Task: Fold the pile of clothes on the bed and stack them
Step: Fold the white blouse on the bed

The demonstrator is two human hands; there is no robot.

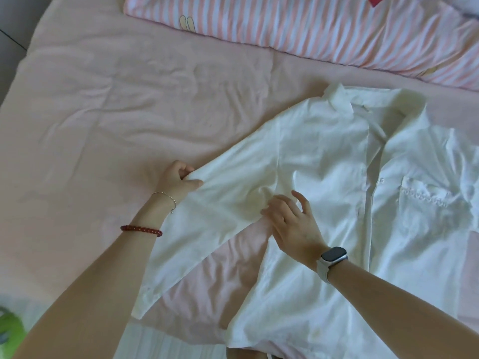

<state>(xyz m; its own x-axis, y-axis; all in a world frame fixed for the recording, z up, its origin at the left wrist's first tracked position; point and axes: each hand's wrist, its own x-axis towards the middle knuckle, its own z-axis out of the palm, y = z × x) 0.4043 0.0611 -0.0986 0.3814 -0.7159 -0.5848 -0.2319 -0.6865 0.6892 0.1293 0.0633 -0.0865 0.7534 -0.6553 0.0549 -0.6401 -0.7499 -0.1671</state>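
Your left hand (178,181) pinches the sleeve (207,216) at its upper edge, fingers curled round the cloth, likely to draw it taut for folding inward; pink bed (103,112) lies bare to the left, good room there; your right hand (290,221) rests near the armpit seam, fingers spread and relaxed, seemingly anchoring the white shirt (324,151), which lies face-up, collar away from you; striped quilt (311,29) borders the far side

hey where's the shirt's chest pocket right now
In the head view the chest pocket is at right of centre on the white shirt spread on the pink bed, right of the button placket and beyond the right hand.
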